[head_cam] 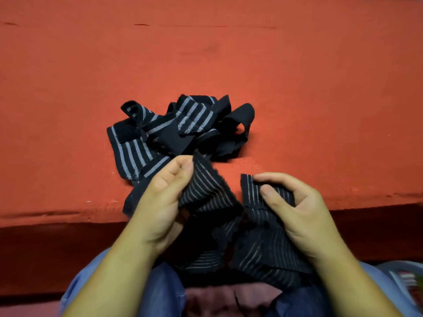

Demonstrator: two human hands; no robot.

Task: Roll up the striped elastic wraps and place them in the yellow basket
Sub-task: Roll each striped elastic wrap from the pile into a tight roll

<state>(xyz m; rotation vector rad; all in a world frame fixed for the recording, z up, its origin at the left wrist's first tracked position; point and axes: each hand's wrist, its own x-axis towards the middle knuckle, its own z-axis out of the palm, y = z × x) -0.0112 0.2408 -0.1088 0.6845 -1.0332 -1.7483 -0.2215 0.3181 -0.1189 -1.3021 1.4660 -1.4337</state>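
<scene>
Lap, blue jeans: slack of one striped elastic wrap draped across it, unrolled.
Left hand: thumb and fingers pinching a raised end of that wrap.
Right hand: pinching a fold further along.
Remaining wraps: tangled heap on the red desk.
Yellow basket: not seen.
Handling advice: find the true end, flatten out twists, and roll tightly under even tension.

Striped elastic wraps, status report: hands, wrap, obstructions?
Left hand and right hand both pinch black thin-striped elastic wrap, unrolled. Tangled pile of wraps on red cloth. Yellow basket not seen.
</scene>
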